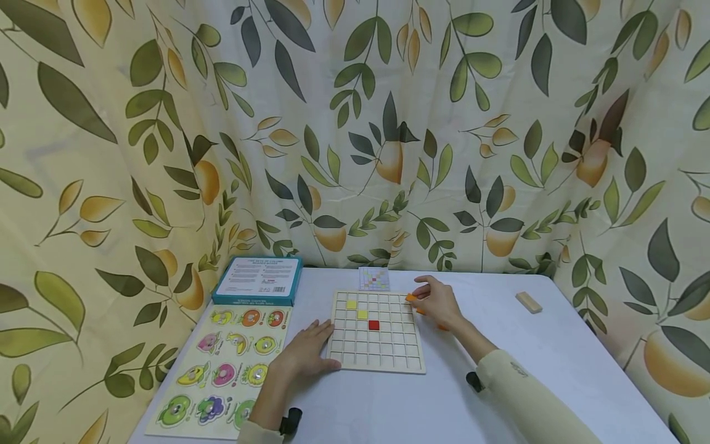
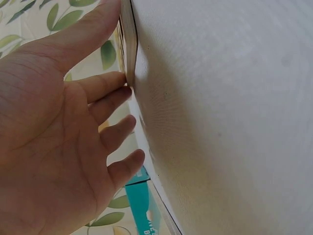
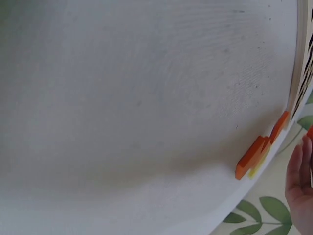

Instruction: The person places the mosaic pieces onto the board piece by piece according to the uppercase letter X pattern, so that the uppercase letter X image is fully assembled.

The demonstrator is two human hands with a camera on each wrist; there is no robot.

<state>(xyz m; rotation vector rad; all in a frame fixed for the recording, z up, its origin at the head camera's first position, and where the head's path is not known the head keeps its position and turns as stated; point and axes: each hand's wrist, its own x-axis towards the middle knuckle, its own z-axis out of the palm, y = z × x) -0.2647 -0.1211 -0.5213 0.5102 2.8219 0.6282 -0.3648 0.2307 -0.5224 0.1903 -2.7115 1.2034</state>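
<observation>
Pinching an orange tile, the right hand holds something light, stiff, best taken by its edges; the left hand, fingers spread, steadies the grid board.

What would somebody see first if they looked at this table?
Probably the wooden grid board in the middle of the white table, with two yellow tiles and one red tile in its squares. The left hand rests flat at its left edge, while the right hand pinches an orange tile at its right edge.
</observation>
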